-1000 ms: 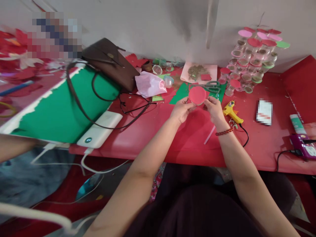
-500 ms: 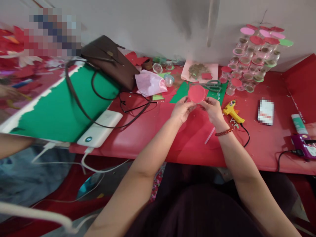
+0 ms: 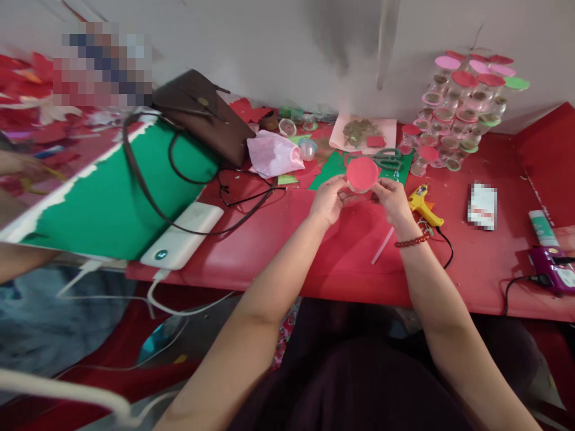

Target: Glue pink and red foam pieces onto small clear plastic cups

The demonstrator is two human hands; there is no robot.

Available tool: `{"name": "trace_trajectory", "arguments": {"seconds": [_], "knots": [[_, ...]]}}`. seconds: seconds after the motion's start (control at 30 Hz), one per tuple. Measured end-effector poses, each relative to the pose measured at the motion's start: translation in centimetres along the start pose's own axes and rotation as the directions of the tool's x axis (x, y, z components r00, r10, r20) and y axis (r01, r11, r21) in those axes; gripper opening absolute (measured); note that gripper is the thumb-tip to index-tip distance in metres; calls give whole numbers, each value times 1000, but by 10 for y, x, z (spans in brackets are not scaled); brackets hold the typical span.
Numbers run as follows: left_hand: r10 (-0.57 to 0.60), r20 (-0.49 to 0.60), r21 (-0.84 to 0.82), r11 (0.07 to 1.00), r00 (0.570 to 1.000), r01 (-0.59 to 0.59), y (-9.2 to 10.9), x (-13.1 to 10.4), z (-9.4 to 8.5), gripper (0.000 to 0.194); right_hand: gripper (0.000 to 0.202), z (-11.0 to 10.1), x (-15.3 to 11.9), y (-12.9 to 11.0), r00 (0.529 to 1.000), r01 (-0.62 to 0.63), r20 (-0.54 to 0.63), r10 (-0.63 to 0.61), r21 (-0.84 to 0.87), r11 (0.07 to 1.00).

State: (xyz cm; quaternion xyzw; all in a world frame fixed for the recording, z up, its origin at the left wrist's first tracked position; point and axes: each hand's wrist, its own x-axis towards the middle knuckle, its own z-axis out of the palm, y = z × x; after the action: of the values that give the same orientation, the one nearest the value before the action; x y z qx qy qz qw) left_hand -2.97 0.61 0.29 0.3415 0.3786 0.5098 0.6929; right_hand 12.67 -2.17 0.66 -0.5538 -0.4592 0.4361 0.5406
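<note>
Head view looks down over a red table (image 3: 269, 239) crowded with craft supplies. Both of the person's hands meet above its middle. The left hand (image 3: 327, 200) and the right hand (image 3: 393, 200) together hold up a red round disc (image 3: 362, 173), which seems to cap a small clear cup; the cup itself is mostly hidden behind the fingers. Each hand pinches the piece from its own side, fingertips curled in against its lower edge, so the disc sits raised just off the table surface, between the two hands and facing the camera. A red bead bracelet (image 3: 409, 241) circles the right wrist.

Just beside the right hand lies a yellow glue gun (image 3: 422, 203), its black cord trailing toward the table's near edge. Behind the disc, a pair of green-handled scissors (image 3: 386, 158) rests on a green sheet (image 3: 330, 167). Further back stands a stacked cluster of small clear cups (image 3: 458, 114) topped with pink, red and green discs. A pink crumpled bag (image 3: 274, 152) lies left of the green sheet, touching a brown handbag (image 3: 202, 117) whose strap loops across a large green board (image 3: 112, 191). A white power bank (image 3: 182, 236) sits at the board's near corner. At the far right edge, a purple device (image 3: 550, 263) lies with a cable plugged in, near a white and green tube (image 3: 541, 226).
</note>
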Motion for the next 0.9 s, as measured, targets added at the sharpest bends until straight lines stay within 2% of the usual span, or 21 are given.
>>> {"name": "trace_trajectory", "arguments": {"seconds": [0.23,0.37,0.47,0.6,0.77,0.9], "knots": [[91,68,76,992,993,-97,-1,1,-4,41,34,-9,2,-6,990,134,-19,-138,-135,982],[105,119,130,984,987,-120,2,-1,-4,32,34,-12,0,-12,984,171,-16,-177,-185,968],[107,107,123,985,988,-120,7,-3,-3,21,37,-15,-2,-15,985,172,66,-161,-213,962],[160,109,156,972,981,-176,13,-7,-4,29,35,-17,-6,-20,971,211,163,-174,-246,946],[240,202,239,928,950,-285,19,-11,-6,33,32,-16,-8,-22,952,294,160,-260,-262,919],[268,230,283,901,935,-328,21,-12,-6,26,31,-16,-8,-21,938,340,172,-301,-284,897]]}}
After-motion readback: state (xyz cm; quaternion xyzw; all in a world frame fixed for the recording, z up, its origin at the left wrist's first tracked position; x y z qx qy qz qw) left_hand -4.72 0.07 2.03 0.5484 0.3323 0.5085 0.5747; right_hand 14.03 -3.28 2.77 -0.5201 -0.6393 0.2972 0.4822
